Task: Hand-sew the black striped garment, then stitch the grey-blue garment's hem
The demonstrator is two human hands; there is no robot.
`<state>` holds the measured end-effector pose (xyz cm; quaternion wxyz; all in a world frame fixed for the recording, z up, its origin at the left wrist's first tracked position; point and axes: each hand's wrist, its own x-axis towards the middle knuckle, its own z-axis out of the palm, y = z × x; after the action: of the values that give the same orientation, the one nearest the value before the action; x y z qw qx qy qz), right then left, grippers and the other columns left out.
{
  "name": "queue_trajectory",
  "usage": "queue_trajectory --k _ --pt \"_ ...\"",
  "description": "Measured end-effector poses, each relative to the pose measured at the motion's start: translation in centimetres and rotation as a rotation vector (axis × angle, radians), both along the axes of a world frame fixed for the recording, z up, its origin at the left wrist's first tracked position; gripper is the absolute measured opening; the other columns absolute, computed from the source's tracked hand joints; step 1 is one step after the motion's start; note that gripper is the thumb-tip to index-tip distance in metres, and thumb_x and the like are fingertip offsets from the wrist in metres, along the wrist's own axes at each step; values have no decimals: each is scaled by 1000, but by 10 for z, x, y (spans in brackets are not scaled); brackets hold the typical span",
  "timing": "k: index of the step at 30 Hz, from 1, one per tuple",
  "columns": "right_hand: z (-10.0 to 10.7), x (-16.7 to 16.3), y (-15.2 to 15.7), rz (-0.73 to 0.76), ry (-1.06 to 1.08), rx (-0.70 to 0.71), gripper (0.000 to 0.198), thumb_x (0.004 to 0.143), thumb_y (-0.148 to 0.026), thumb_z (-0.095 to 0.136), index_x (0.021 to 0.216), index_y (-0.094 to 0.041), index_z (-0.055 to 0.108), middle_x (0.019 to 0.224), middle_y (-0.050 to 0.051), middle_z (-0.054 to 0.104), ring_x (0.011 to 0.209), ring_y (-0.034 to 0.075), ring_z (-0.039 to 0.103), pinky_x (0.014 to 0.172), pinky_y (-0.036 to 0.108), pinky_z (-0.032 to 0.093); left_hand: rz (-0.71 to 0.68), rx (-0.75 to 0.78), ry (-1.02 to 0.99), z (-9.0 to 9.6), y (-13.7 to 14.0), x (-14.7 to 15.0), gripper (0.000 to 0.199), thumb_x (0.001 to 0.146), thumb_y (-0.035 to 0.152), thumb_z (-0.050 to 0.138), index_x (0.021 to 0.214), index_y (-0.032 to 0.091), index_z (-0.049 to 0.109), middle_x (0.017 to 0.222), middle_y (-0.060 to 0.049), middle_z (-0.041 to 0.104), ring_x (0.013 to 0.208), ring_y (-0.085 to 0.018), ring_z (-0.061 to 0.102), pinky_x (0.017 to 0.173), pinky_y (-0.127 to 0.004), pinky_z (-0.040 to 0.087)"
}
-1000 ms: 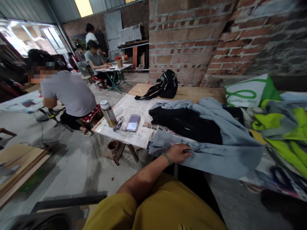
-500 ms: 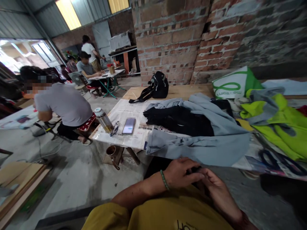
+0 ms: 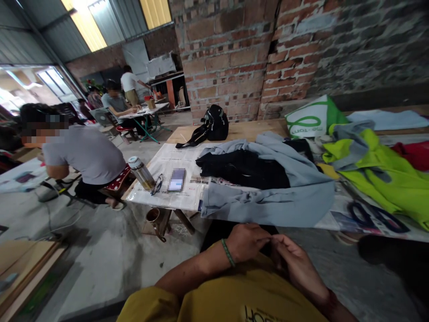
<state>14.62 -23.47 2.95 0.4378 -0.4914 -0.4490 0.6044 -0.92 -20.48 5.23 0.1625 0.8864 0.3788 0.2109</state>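
My left hand (image 3: 248, 242), with a green bead bracelet (image 3: 228, 253) at the wrist, is held low before my body. Its fingers are curled in a pinch. My right hand (image 3: 295, 258) meets it fingertip to fingertip, closed too. Whatever lies between the fingers is too small or hidden to make out. Just beyond the hands, grey-blue fabric (image 3: 268, 205) hangs slightly over the table's near edge, with a black garment (image 3: 246, 167) on top of it.
On the table are a bottle (image 3: 141, 173), glasses (image 3: 157, 184), a phone (image 3: 176, 180), a black cap (image 3: 217, 123), dark-handled scissors (image 3: 363, 217), yellow-green clothing (image 3: 378, 170) and a bag (image 3: 310, 118). A mug (image 3: 153, 216) stands below. A co-worker (image 3: 82, 154) sits at left.
My view has swung slightly to the right. The fingertips have come closer together, and the dark bit seen between my hands earlier no longer shows.
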Motion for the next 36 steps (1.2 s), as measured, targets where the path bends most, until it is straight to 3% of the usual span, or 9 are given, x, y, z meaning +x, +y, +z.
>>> queue_trajectory --k 5,13,15,19,21,24,26,30,36 --pt "0 3 -2 -5 -55 -18 42 72 -59 58 73 -17 55 47 -5 41 41 6 34 41 19 28 38 88 172 0 -2 -4 21 87 28 44 100 18 58 92 -6 63 84 -18 60 70 -28 50" --pt "4 43 0 112 -304 32 40 74 -60 53 71 -20 57 46 -4 41 40 9 37 44 23 33 57 125 200 7 -6 -10 23 86 23 43 103 16 55 95 -7 59 86 -18 57 73 -28 49" --pt "4 60 5 100 -475 116 37 70 -58 55 74 -21 60 53 0 51 48 14 48 49 27 40 63 131 198 7 -6 -9 22 86 24 43 102 17 56 94 -7 59 86 -18 56 74 -28 49" --pt "11 78 11 -172 -770 423 38 64 -53 60 87 -23 65 97 10 63 89 26 59 73 37 49 30 146 213 3 -5 -6 19 85 24 45 95 19 61 94 -5 59 88 -18 54 76 -28 48" --pt "18 71 8 -162 -769 406 40 69 -52 56 94 -23 64 102 10 63 85 23 61 72 35 50 -30 149 237 -1 -5 -4 18 85 22 45 94 19 61 95 -5 59 88 -17 54 76 -27 47" --pt "25 43 -1 62 -614 226 54 76 -53 48 117 -20 56 86 8 67 65 18 61 59 29 51 -101 134 282 -5 -6 -1 19 86 22 44 95 18 60 95 -5 59 86 -17 55 74 -28 48" --pt "25 24 -4 185 -513 194 60 76 -54 49 124 -18 53 89 8 68 73 19 64 64 29 53 -105 121 278 -5 -8 0 22 87 28 44 99 17 59 96 -6 60 87 -18 56 73 -29 49" --pt "21 7 -2 258 -474 271 51 74 -46 54 118 -21 59 111 8 65 99 23 61 87 33 48 -51 72 224 -3 -9 -1 28 87 33 44 106 16 56 97 -8 62 87 -19 57 72 -29 49" --pt "21 16 -3 251 -542 302 34 76 -36 47 98 -20 67 85 5 69 78 19 64 70 26 51 -61 -14 66 -4 -9 3 24 89 20 40 106 16 57 98 -7 64 92 -17 58 79 -27 48"
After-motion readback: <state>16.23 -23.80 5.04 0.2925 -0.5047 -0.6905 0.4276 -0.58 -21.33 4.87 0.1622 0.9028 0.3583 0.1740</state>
